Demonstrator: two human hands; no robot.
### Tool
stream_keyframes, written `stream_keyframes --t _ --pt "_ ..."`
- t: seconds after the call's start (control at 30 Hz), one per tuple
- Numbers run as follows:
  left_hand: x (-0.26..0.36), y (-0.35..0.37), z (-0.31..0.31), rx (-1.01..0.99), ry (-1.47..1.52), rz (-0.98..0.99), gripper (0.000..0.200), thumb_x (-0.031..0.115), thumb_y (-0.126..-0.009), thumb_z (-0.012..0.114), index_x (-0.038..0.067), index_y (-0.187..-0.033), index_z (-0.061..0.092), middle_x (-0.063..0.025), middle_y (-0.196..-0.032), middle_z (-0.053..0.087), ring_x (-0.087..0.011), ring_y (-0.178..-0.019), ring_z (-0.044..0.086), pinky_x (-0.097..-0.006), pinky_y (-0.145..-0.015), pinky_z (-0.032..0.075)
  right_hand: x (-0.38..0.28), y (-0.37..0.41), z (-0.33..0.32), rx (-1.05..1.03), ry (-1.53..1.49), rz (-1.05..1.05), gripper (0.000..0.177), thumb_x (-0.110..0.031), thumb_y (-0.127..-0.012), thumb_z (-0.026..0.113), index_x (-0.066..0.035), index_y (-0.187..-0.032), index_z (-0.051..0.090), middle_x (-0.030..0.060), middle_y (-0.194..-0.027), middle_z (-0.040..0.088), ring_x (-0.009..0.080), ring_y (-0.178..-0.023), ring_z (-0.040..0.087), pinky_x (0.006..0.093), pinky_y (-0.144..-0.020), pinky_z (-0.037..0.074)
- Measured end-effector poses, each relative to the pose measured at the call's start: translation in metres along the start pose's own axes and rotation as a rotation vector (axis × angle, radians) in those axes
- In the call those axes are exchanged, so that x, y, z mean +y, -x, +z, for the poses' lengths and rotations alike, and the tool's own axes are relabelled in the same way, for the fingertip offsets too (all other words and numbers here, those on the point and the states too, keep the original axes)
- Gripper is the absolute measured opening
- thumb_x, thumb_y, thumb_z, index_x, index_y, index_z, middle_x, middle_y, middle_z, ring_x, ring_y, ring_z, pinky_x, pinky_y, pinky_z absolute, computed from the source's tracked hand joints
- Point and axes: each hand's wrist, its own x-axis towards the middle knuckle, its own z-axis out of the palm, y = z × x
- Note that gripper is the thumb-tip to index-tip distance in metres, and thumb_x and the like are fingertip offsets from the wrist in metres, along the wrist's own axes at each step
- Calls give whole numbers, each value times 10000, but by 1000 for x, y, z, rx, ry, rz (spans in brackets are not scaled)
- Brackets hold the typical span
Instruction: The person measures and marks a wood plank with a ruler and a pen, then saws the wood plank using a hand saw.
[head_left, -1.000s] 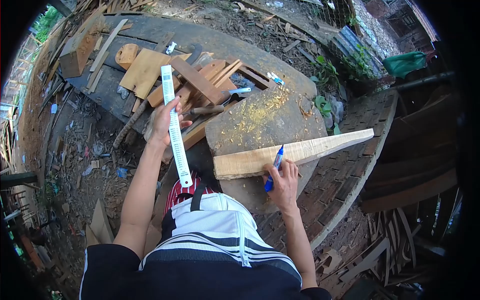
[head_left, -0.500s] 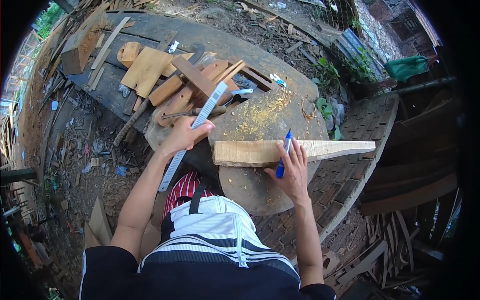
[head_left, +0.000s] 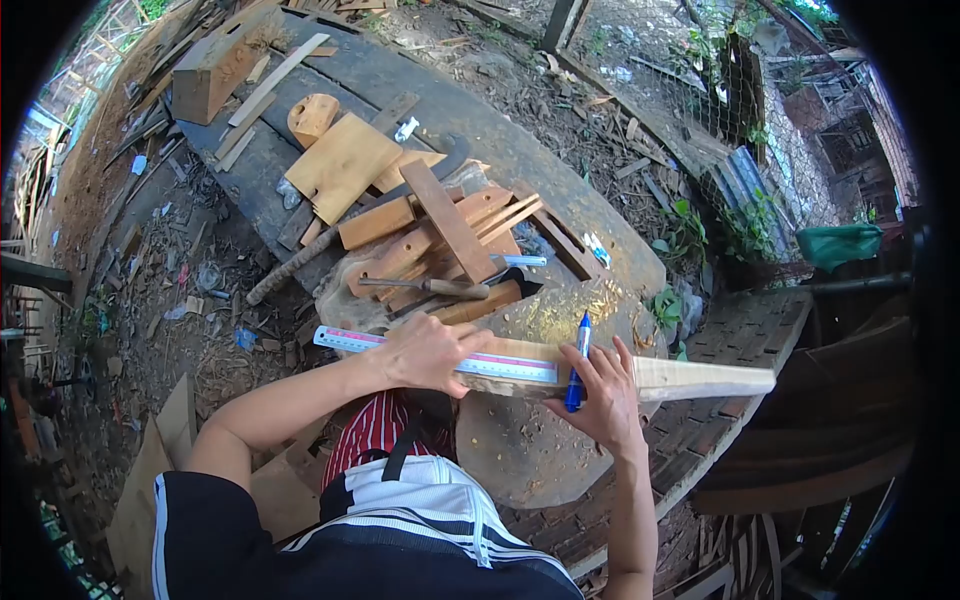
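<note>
A long ruler (head_left: 510, 367) lies along the pale tapered piece of wood (head_left: 700, 380), its numbered side up. My left hand (head_left: 428, 355) is closed on the ruler near its middle, and the ruler's other end sticks out to the left. In my right hand (head_left: 603, 395) is a blue marker (head_left: 579, 365), held upright between the fingers with its tip pointing away from me. The same hand rests on the wood just past the ruler's right end. Under the wood is a round wooden block (head_left: 530, 450).
Beyond my hands, wooden pieces and tools lie piled on a dark plank table (head_left: 480, 140), with a brown block (head_left: 448, 220) on top. Yellow shavings (head_left: 565, 315) are scattered beside the pile. A curved slatted surface (head_left: 745, 330) stands at the right.
My left hand has brought the ruler down from a steep tilt onto the wood, turning its other face up. The view has shifted, so the scene sits lower and further right.
</note>
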Motion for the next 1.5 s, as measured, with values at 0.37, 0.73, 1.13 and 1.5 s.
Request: stream_keyframes --t 0.37,0.73,1.13,1.5 --pt "-278 47 -84 352 -388 -641 676 338 -637 788 150 -1249 570 -94 -1083 687 -297 -807 697 -410 -663 572 -16 -48 36 505 -12 107 599 -124 -755 764 -80 -1295 511 170 -1224 596 380 -1107 569 502 -964 431" --pt "-414 130 -54 255 -557 -1229 647 352 -735 778 228 -1301 491 -50 -1170 635 -365 -894 672 -484 -723 551 -35 9 119 459 -8 760 534 -59 -809 690 -54 -1317 523 187 -1269 575 394 -1168 512 474 -996 388" --pt "-381 -89 -17 226 -20 -533 325 110 -810 621 100 -1133 654 -75 -1185 640 -290 -1046 634 -415 -867 523 -42 -2 130 491 88 788 452 -104 -876 624 -26 -1308 512 198 -1278 561 406 -1195 484 488 -1001 365" --pt "-412 -141 4 -292 -79 -681 521 312 -673 813 119 -1131 658 -99 -1207 631 -287 -1133 602 -416 -935 501 -40 -3 127 475 91 788 416 -122 -876 613 -35 -1273 521 201 -1254 552 394 -1178 489 491 -985 363"
